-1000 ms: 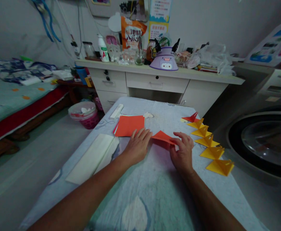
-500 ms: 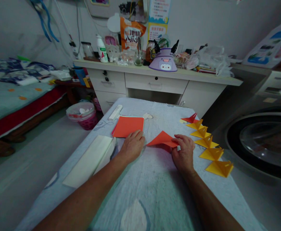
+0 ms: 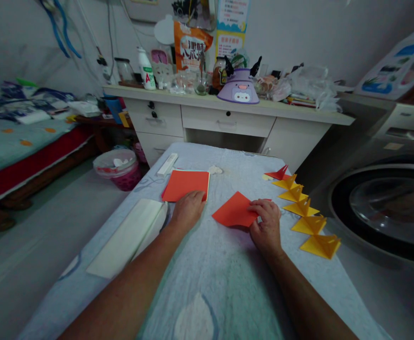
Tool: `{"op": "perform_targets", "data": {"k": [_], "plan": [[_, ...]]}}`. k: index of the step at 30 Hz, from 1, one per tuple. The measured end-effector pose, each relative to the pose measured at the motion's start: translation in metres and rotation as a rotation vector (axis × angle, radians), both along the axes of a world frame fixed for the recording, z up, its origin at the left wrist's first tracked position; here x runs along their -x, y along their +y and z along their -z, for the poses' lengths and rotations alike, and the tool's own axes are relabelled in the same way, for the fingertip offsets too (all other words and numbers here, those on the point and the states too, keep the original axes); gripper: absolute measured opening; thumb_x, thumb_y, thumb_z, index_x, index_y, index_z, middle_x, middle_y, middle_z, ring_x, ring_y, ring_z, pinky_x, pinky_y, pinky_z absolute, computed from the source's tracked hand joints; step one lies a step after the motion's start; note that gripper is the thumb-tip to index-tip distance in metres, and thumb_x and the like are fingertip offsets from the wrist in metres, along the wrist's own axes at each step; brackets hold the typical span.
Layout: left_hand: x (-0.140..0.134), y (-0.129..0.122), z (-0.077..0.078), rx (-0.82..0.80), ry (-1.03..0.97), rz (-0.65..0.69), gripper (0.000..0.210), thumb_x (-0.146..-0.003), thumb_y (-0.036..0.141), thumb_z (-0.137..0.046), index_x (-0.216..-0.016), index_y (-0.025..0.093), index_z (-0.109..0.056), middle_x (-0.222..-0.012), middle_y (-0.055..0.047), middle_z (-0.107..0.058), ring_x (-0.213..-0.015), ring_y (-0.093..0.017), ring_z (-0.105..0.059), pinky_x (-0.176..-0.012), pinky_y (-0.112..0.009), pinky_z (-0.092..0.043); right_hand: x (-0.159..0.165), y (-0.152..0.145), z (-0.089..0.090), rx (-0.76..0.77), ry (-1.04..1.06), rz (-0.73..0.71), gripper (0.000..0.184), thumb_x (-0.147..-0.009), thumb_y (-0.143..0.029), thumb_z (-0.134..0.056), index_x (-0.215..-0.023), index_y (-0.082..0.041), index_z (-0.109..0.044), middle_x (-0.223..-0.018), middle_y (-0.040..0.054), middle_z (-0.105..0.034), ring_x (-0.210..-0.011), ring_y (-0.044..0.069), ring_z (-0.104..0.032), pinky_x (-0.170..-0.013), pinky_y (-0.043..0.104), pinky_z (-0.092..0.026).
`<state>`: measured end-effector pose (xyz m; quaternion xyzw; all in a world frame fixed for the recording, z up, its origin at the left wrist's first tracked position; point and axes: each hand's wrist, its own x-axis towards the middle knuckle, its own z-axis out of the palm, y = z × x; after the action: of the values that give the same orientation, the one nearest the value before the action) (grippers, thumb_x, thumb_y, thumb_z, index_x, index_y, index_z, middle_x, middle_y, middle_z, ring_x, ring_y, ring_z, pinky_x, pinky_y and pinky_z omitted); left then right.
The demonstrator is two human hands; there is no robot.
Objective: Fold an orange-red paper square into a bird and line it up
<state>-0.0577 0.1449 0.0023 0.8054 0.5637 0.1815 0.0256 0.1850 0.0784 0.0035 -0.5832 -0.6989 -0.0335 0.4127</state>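
Note:
My right hand point(image 3: 266, 225) pinches the right side of a sheet of orange paper point(image 3: 233, 210), its broad face showing and its left corner low near the tabletop. My left hand point(image 3: 190, 208) lies with its fingers flat on the near right edge of a stack of square paper point(image 3: 185, 183), orange on top, with other colours showing at the edges. Along the table's right side stands a row of several folded yellow paper pieces point(image 3: 310, 225) with pointed tips. A folded red paper piece point(image 3: 280, 174) heads that row at the far end.
A cloth point(image 3: 228, 288) covers the table. Left of the stack lie a long pale packet point(image 3: 129, 236) and a small white box point(image 3: 168, 164). A cluttered white desk point(image 3: 207, 115) stands behind, a pink bin point(image 3: 120, 170) to the left, a washing machine point(image 3: 391, 184) to the right.
The orange sheet in my right hand has turned so that more of its face shows. My left hand stays at the stack. The whole view has shifted slightly.

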Motion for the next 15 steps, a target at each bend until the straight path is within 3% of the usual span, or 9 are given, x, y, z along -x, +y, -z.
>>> {"op": "perform_targets", "data": {"k": [7, 15], "plan": [[0.004, 0.0049, 0.0038, 0.055, -0.046, -0.071, 0.029, -0.098, 0.023, -0.039, -0.11, 0.017, -0.065, -0.11, -0.01, -0.071, -0.099, -0.021, -0.067, -0.085, -0.029, -0.048, 0.0003, 0.0, -0.0008, 0.048, 0.006, 0.01, 0.029, -0.071, -0.01, -0.048, -0.088, -0.025, -0.065, -0.103, 0.0047, -0.067, -0.106, 0.027, -0.051, -0.102, 0.048, -0.031], [0.0055, 0.0022, -0.0036, 0.091, -0.078, -0.116, 0.03, -0.098, 0.02, -0.037, -0.111, 0.017, -0.065, -0.109, -0.01, -0.072, -0.099, -0.021, -0.068, -0.085, -0.029, -0.048, 0.0026, -0.0032, -0.0029, -0.006, 0.052, -0.036, 0.029, -0.074, -0.009, -0.047, -0.091, -0.024, -0.064, -0.101, 0.0045, -0.067, -0.106, 0.026, -0.053, -0.103, 0.048, -0.031]]}}
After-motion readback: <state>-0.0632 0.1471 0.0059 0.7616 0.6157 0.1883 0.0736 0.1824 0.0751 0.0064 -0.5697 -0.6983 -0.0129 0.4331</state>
